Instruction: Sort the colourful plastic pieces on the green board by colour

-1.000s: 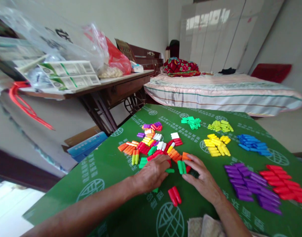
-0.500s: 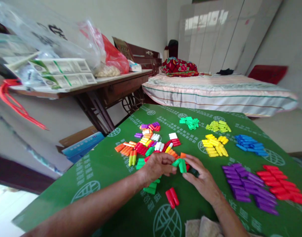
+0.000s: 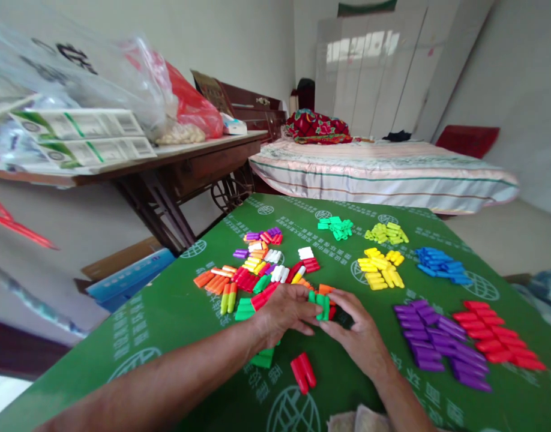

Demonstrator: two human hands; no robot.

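On a green printed table cover point(image 3: 176, 318) lies a mixed heap of small coloured plastic caps point(image 3: 257, 273). My left hand point(image 3: 282, 312) and my right hand point(image 3: 359, 336) meet just in front of the heap, both pinching a few dark green caps point(image 3: 321, 303) between their fingertips. A pair of red caps point(image 3: 303, 372) lies below my hands, and more green caps point(image 3: 263, 358) peek out under my left wrist.
Sorted piles lie to the right: teal point(image 3: 335, 226), lime point(image 3: 386, 233), yellow point(image 3: 380, 269), blue point(image 3: 442, 266), purple point(image 3: 440, 339), red point(image 3: 496, 336). A wooden side table point(image 3: 185, 162) with bags stands left; a bed point(image 3: 383, 174) lies behind.
My left hand lifted off the table and came together with the right hand, joining a green cap to the green ones held there. The camera view shifted a little to the right.
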